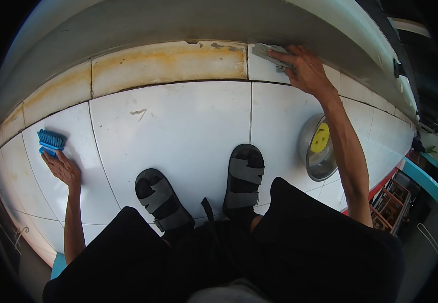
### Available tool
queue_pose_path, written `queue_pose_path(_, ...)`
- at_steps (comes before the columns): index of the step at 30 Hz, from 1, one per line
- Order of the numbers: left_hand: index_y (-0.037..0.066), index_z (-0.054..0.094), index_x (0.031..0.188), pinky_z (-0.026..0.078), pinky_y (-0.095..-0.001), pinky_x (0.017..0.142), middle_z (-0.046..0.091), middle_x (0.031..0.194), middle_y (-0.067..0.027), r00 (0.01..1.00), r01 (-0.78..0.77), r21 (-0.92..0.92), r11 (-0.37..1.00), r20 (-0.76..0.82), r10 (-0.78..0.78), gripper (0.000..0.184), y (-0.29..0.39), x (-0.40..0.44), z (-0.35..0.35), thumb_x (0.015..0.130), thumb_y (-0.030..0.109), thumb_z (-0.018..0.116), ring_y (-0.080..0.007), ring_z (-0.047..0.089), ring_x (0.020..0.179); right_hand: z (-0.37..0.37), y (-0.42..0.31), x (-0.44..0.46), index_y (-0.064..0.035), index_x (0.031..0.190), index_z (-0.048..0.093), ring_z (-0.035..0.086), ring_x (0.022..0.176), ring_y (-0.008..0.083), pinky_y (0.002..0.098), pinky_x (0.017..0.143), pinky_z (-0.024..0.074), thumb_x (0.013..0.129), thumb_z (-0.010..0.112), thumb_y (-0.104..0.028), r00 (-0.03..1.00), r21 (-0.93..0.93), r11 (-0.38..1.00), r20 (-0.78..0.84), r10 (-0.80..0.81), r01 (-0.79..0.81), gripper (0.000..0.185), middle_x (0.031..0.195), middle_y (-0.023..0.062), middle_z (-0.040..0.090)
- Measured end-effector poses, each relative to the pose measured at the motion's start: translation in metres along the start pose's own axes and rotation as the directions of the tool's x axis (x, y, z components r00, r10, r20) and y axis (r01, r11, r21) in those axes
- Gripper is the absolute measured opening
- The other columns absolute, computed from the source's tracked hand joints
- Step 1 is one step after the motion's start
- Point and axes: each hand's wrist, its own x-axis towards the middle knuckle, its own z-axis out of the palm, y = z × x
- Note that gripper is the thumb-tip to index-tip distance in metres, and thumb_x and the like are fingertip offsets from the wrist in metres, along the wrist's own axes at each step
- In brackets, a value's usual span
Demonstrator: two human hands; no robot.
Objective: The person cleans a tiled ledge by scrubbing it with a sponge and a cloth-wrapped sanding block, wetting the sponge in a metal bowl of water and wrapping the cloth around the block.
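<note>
My right hand (307, 68) holds a folded grey cloth (273, 54) against the upper part of a white wall tile, near the grey wall's base. At the left, my left hand (64, 169) is closed on a blue scrub brush (51, 139), whose bristles point away from me. The brush sits on the white floor tiles, and my fingers cover part of its body. Left of the cloth, a long skirting tile (168, 63) carries yellow-brown stains. Beside my right forearm stands a metal bowl (322, 169) with a yellow sponge (320, 138) in it.
My sandalled feet (245, 174) rest on the tiles (173, 131) between both hands. A curved grey wall (178, 25) rises ahead. Beyond the floor's red edge at the right, a brown wooden rack (392, 202) and a blue ledge (426, 183) lie lower down.
</note>
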Motion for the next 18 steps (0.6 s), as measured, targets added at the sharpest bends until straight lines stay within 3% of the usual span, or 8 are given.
queue_pose_path(6,-0.001,0.027,0.152,0.025,-0.0510,0.115,0.026,0.155,-0.0295,1.000,0.003,-0.026,1.000,-0.015,-0.003,0.070,0.003,-0.002,-0.001,0.104,0.050,0.034,-0.0447,0.029,0.141,0.002,-0.001,0.006,-0.0263,0.134,0.062,0.059,0.105,0.0287,0.0444,0.099,0.0441,0.074,0.059,0.007,0.998,-0.062,0.996,-0.005,-0.058,0.058,0.068,0.119,0.0117,0.065)
queue_pose_path(8,-0.001,0.026,0.152,0.025,-0.0512,0.115,0.026,0.154,-0.0304,1.000,-0.019,-0.049,0.999,-0.018,0.018,0.070,0.005,0.000,-0.001,0.104,0.050,0.034,-0.0453,0.029,0.141,0.009,-0.023,0.015,-0.0257,0.134,0.062,0.059,0.103,0.0282,0.0437,0.096,0.0450,0.074,0.059,0.008,0.980,-0.056,0.986,-0.115,-0.160,0.154,0.069,0.118,0.0106,0.065)
queue_pose_path(11,-0.001,0.026,0.152,0.026,-0.0514,0.114,0.026,0.155,-0.0302,1.000,0.001,0.020,1.000,-0.002,-0.001,0.069,-0.002,0.001,-0.002,0.104,0.049,0.034,-0.0451,0.029,0.141,0.001,-0.024,0.013,-0.0258,0.135,0.062,0.059,0.101,0.0288,0.0434,0.093,0.0453,0.073,0.059,0.009,1.000,-0.052,0.999,-0.021,-0.009,0.008,0.071,0.117,0.0103,0.066)
queue_pose_path(18,0.000,0.026,0.153,0.023,-0.0507,0.115,0.026,0.156,-0.0284,1.000,-0.004,-0.030,1.000,-0.011,0.004,0.071,0.004,-0.002,-0.002,0.104,0.051,0.033,-0.0443,0.027,0.143,0.002,-0.008,0.000,-0.0260,0.137,0.059,0.058,0.109,0.0328,0.0460,0.094,0.0443,0.074,0.059,0.007,0.998,-0.121,0.992,-0.048,-0.038,0.032,0.071,0.121,0.0149,0.064)
